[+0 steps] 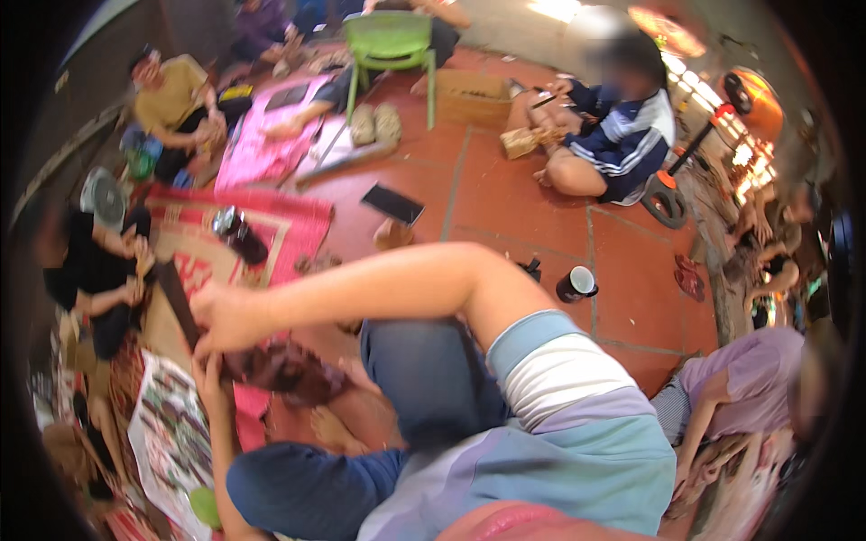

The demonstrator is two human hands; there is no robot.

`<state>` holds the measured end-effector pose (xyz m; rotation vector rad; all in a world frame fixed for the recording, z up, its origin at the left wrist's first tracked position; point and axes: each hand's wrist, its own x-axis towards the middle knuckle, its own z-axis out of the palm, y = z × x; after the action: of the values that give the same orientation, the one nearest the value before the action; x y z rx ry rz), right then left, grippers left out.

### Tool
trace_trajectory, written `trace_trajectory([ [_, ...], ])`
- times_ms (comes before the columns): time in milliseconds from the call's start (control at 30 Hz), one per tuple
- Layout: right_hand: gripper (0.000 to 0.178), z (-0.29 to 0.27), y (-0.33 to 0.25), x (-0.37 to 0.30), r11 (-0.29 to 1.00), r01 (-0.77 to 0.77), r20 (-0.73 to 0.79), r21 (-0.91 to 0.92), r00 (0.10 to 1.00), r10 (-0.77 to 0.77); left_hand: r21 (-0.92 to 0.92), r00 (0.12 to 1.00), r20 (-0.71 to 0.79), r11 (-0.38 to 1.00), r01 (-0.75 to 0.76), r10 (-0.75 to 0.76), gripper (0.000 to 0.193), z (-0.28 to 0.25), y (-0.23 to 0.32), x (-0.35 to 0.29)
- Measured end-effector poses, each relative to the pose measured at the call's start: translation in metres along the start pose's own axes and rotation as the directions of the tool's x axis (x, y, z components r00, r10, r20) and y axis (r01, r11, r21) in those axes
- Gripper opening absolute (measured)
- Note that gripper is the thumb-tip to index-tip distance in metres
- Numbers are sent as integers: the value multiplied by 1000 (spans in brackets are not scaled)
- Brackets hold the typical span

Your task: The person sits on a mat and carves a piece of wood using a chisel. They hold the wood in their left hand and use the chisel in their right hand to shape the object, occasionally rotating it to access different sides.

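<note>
My right arm reaches across to the left, and my right hand [227, 317] is closed at a long, flat, dark brown strip [177, 296], slanting up and left. Just below it, my left hand [210, 371] is closed around the strip's lower end, its fingers partly hidden. Right beside both hands is a dark brown, lumpy piece [293, 371], perhaps carved wood, over my bare foot [336, 427]. Motion blur hides how the strip and this piece meet.
A dark jar [240, 236] stands on the red patterned mat [298, 216]. A phone [393, 204], a mug [577, 285] and sandals [690, 277] are on the tiled floor. Other people sit around, one beside a cardboard box [465, 101]; a green chair [388, 41] and orange fan [753, 101] stand farther off.
</note>
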<state>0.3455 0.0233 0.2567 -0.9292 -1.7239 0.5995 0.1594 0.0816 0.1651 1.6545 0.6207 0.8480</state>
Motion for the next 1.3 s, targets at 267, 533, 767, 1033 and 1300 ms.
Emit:
trace_trajectory([
  [267,15,-9,-9,3,995,46,10,88,999,-47,-320,999,4,946,-50,53,53,0,-1,-26],
  [533,3,-47,-25,6,999,-18,5,-50,1000,18,-322,986,129,945,-63,110,46,26,29,0],
  [767,6,-25,-21,0,979,74,191,-191,981,-37,-271,998,-57,962,-13,-2,46,36,13,-9],
  [1033,9,-2,-19,3,913,123,159,-389,985,-64,-264,990,-82,955,-134,116,40,33,-1,-9],
  [1300,8,6,-26,17,896,-18,163,-443,982,100,-226,992,-104,970,-88,66,39,29,16,-10],
])
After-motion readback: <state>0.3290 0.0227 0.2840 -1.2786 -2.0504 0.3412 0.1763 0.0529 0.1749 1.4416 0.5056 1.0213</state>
